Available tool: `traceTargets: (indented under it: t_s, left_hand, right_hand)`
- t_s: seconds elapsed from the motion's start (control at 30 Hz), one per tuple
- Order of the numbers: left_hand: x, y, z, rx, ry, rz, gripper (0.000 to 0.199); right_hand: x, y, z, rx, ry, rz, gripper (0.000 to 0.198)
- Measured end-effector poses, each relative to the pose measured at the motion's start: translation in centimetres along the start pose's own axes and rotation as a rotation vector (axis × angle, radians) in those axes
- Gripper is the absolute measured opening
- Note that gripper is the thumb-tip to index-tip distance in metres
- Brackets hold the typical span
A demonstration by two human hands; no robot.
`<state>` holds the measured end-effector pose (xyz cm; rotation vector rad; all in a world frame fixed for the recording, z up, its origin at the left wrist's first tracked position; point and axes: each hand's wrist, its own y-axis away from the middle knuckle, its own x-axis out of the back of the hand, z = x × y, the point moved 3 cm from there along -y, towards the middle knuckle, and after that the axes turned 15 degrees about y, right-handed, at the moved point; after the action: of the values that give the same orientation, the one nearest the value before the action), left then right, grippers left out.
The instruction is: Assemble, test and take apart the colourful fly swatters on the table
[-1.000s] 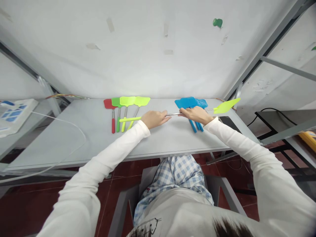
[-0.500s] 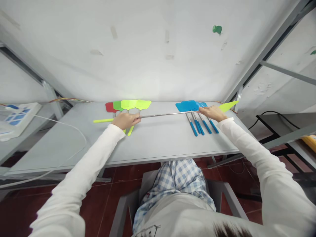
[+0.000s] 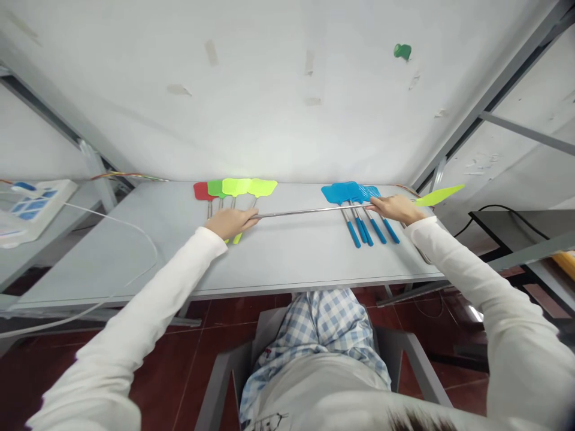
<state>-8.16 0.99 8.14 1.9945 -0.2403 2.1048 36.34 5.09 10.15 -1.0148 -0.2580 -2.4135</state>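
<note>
A yellow-green telescopic fly swatter [image 3: 309,211] is stretched sideways between my hands above the table. My left hand [image 3: 230,222] is closed around its left end, and the handle is hidden in the fist. Near the swatter's head, my right hand [image 3: 395,208] grips the other end; the yellow-green paddle sticks out to the right of it. Behind my left hand lie a red swatter [image 3: 203,191], a green swatter [image 3: 216,188] and yellow-green swatters [image 3: 263,188]. Several blue swatters [image 3: 342,193] are fanned out beneath the rod, their handles toward me.
The grey table [image 3: 287,257] backs onto a white wall [image 3: 269,131]. A white cable [image 3: 135,229] runs over the table's left side, from a white box with blue panels [image 3: 38,206]. Metal frame posts stand at both sides, and a dark shelf [image 3: 507,230] is at right.
The held swatter has shifted to the right, its paddle reaching farther out. Its handle, earlier sticking out left of my left hand, no longer shows there. My right hand has moved slightly right.
</note>
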Motion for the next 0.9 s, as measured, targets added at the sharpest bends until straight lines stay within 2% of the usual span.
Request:
traceTargets:
  t_s: [0.07,0.13,0.27,0.33,0.4,0.5,0.73,0.8,0.9]
  left_hand:
    - [-0.2,-0.2,0.5,0.001,-0.002,0.005,0.036]
    - [-0.1,-0.5,2.1,-0.021,-0.012,0.02,0.036]
    - [0.3,-1.4,7.9,-0.128,0.003,0.051,0.036]
    - [0.5,-1.5,10.4,-0.139,0.025,0.064,0.037]
    - [0.6,-1.4,12.0,-0.137,0.056,0.068,0.037]
    - [0.7,-1.0,12.9,-0.132,0.077,0.073,0.037]
    - [0.4,-0.1,14.9,-0.206,0.064,0.066,0.037]
    - [0.5,0.4,14.7,-0.213,0.058,0.068,0.039]
    - [1.1,1.2,13.0,-0.175,0.032,0.099,0.038]
  right_hand:
    - [-0.2,0.1,-0.4,0.016,0.007,-0.04,0.056]
    - [0.6,-0.2,-1.2,0.01,0.001,-0.073,0.058]
    - [4.6,-1.7,-3.6,0.082,-0.059,-0.024,0.062]
    - [6.7,-2.4,-4.3,0.059,-0.074,-0.007,0.065]
    - [8.1,-2.8,-4.7,0.023,-0.086,0.006,0.066]
    - [9.4,-2.9,-5.8,0.02,-0.114,0.031,0.066]
    - [11.4,-2.7,-10.1,0.126,-0.15,0.077,0.066]
    - [11.6,-2.2,-10.0,0.183,-0.17,0.1,0.062]
    - [11.2,-1.4,-8.0,0.215,-0.16,0.165,0.052]
